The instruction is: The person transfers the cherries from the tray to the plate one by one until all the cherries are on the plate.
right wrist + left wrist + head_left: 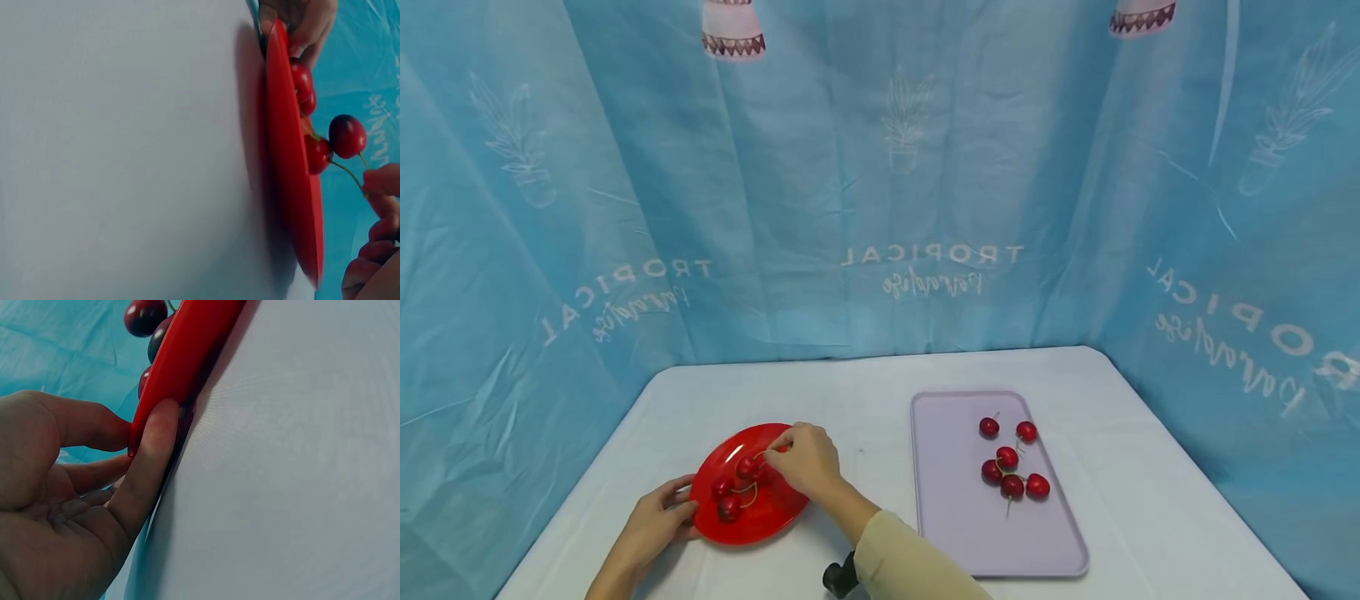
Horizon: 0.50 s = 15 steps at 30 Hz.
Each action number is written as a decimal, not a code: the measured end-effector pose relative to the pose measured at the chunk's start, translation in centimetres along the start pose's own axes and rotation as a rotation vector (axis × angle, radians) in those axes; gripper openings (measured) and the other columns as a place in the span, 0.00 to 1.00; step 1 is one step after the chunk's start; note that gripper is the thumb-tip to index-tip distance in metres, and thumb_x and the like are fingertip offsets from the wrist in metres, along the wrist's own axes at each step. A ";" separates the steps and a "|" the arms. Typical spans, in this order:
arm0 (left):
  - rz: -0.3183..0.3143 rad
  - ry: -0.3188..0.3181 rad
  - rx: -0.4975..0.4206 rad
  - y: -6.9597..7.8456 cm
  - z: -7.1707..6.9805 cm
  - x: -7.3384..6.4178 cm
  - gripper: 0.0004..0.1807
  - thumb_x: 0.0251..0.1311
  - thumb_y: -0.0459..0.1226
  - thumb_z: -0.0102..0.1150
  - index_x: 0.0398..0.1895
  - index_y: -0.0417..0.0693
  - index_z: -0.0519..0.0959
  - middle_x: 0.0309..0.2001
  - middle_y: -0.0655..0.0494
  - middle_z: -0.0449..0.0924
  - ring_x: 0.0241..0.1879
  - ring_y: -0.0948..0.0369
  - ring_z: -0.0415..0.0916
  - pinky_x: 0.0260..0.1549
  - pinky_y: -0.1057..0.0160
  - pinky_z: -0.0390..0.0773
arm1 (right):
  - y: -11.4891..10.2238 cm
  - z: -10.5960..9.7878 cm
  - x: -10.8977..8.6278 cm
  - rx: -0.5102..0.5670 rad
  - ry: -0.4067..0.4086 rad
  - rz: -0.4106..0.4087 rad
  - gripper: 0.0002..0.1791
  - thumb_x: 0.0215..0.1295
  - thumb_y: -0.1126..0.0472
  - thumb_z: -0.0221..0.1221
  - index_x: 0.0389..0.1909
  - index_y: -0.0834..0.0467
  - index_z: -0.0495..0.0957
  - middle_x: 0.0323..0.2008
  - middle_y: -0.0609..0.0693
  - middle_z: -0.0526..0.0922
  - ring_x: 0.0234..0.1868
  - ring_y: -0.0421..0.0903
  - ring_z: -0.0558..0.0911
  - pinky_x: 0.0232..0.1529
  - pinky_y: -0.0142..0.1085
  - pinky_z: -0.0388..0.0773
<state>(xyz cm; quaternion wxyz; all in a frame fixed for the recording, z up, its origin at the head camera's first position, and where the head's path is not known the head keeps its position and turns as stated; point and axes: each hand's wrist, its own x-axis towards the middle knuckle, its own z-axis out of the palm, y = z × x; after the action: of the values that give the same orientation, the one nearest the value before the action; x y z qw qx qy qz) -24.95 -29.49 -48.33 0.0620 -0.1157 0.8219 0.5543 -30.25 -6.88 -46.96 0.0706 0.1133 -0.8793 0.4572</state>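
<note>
A shiny red plate sits on the left of the table with several cherries on it. My left hand grips its left rim between thumb and fingers, as the left wrist view shows with the plate edge in the pinch. Above the plate, my right hand pinches thin cherry stems at their ends. From these fingers, in the right wrist view, a dark red cherry hangs over the plate. A second cherry beside it has a stem that also runs to the fingertips.
To the right lies a pale lilac tray with several cherries on its right half. A white cloth covers the table, and a blue printed curtain encloses its back and sides. A black device shows by the right sleeve.
</note>
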 end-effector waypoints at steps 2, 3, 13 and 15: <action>0.005 -0.007 0.000 0.1 0.1 0.0 0.30 0.64 0.27 0.48 0.68 0.28 0.55 0.55 0.27 0.66 0.34 0.55 0.79 0.35 0.57 0.83 | 0.3 0.0 0.1 -0.030 0.004 0.016 0.03 0.55 0.55 0.67 0.27 0.49 0.86 0.23 0.35 0.73 0.24 0.34 0.71 0.20 0.27 0.72; 0.005 -0.007 -0.006 0.1 0.2 0.0 0.30 0.64 0.27 0.48 0.68 0.28 0.55 0.55 0.27 0.66 0.34 0.55 0.79 0.35 0.57 0.83 | 0.5 -0.1 0.1 -0.044 0.000 0.021 0.03 0.55 0.55 0.67 0.28 0.49 0.86 0.22 0.35 0.74 0.24 0.34 0.71 0.20 0.27 0.72; -0.008 0.008 -0.010 -0.2 0.2 0.1 0.30 0.62 0.26 0.48 0.68 0.29 0.55 0.53 0.29 0.67 0.32 0.55 0.79 0.34 0.57 0.83 | 1.1 -0.7 -0.2 -0.139 -0.084 0.010 0.06 0.54 0.56 0.68 0.34 0.49 0.88 0.26 0.36 0.79 0.27 0.35 0.71 0.19 0.26 0.72; -0.008 0.009 -0.004 -0.2 0.2 0.2 0.30 0.62 0.27 0.48 0.68 0.29 0.55 0.53 0.29 0.67 0.32 0.55 0.78 0.34 0.57 0.83 | 1.2 -1.0 -0.2 -0.134 -0.090 -0.001 0.07 0.54 0.56 0.68 0.35 0.49 0.88 0.26 0.36 0.77 0.27 0.35 0.71 0.19 0.26 0.72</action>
<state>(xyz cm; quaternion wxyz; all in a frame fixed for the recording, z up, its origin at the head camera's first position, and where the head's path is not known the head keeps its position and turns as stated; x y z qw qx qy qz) -25.09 -29.42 -48.58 0.0602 -0.1216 0.8206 0.5552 -30.31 -5.36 -47.33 0.0387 0.1294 -0.9101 0.3918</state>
